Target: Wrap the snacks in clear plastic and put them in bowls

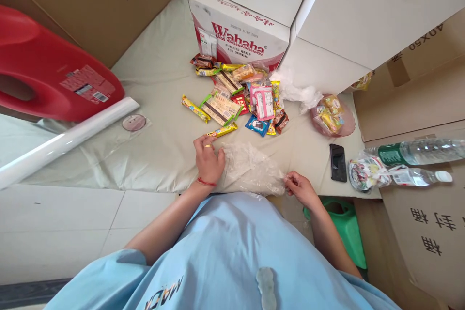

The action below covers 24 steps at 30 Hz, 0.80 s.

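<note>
A thin clear plastic bag (250,167) lies crumpled along the near edge of the covered surface. My right hand (300,188) pinches the bag's right end between thumb and fingers. At the bag's left side, my left hand (209,161) rests with bent fingers and the thumb held apart. Its fingertips are at the left end of a yellow snack packet (223,130); whether they press on it I cannot tell. Beyond lies a pile of wrapped snacks, among them a clear-and-green wafer packet (221,108), a pink packet (264,102), a blue packet (257,125) and another yellow stick packet (195,108).
A white Wahaha carton (240,34) stands behind the pile. To the right are a pink bowl (348,126) of snacks, a black phone (338,162) and plastic bottles (425,151). On the left are a red jug (54,68) and a white roll (69,143).
</note>
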{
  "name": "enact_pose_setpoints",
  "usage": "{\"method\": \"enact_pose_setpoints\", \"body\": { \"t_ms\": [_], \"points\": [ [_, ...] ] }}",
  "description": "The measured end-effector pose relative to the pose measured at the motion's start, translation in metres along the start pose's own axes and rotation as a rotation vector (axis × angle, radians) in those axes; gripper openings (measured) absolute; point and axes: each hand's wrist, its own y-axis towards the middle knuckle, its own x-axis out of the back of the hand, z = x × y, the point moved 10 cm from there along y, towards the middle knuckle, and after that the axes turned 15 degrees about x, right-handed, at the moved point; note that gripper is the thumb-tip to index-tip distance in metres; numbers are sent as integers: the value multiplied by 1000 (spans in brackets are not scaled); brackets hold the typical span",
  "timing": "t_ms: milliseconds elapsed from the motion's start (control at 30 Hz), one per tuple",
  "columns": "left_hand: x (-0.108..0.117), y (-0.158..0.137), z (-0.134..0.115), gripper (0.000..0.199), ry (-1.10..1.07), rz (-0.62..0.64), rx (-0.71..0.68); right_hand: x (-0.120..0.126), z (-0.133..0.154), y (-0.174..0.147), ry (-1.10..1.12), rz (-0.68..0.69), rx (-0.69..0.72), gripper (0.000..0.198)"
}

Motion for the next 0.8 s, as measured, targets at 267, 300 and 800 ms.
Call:
{"method": "enact_pose_setpoints", "body": {
  "t_ms": [267, 300, 800],
  "points": [
    [-18, -75, -63, 21, 111, 285, -647, -4, 104, 24, -757, -11, 597, 73],
    [-26, -80, -64, 22, 146, 334, -653, -12, 106, 33, -752, 29, 596, 71],
    [-63, -57, -40, 58, 451, 476, -287, 98, 35, 25, -319, -537, 192, 36]
  ]
}}
